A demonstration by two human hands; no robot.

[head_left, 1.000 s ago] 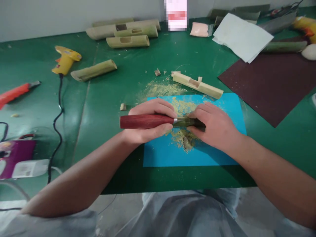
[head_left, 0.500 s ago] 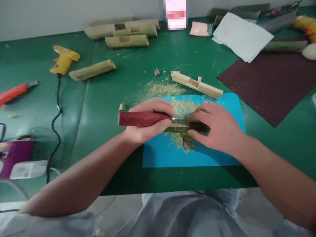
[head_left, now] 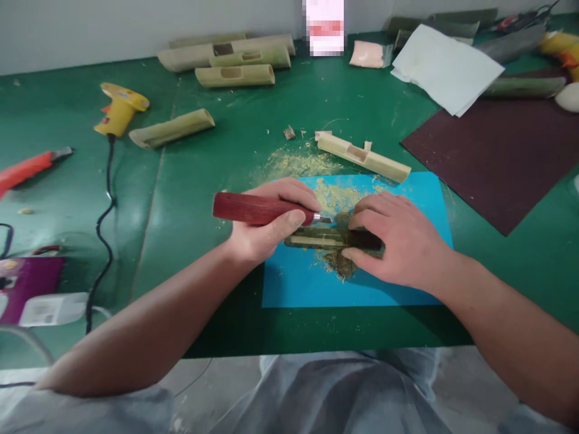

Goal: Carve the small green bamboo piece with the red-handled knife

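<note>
My left hand (head_left: pixel 271 226) is closed round the red wooden handle of a carving knife (head_left: pixel 257 209). Its short metal blade points right, just above a dark green piece of bamboo (head_left: pixel 316 240) that lies lengthwise with a pale cut strip showing. My right hand (head_left: pixel 393 238) grips the bamboo's right end between thumb and fingers. Beneath them is a blue sheet (head_left: pixel 298 286), strewn with pale shavings (head_left: pixel 337 196). A brownish scrap (head_left: pixel 346 265) lies by my right thumb.
Behind the sheet lies a notched pale bamboo piece (head_left: pixel 380 164). A yellow heat gun (head_left: pixel 117 111), a bamboo tube (head_left: pixel 174 128) and a red-handled tool (head_left: pixel 31 169) lie to the left. Dark brown board (head_left: pixel 493 163) and white paper (head_left: pixel 447 69) are at right.
My left hand has lifted the knife slightly, and its blade now shows above the bamboo. More of the bamboo's left end is visible. My right hand still holds the bamboo.
</note>
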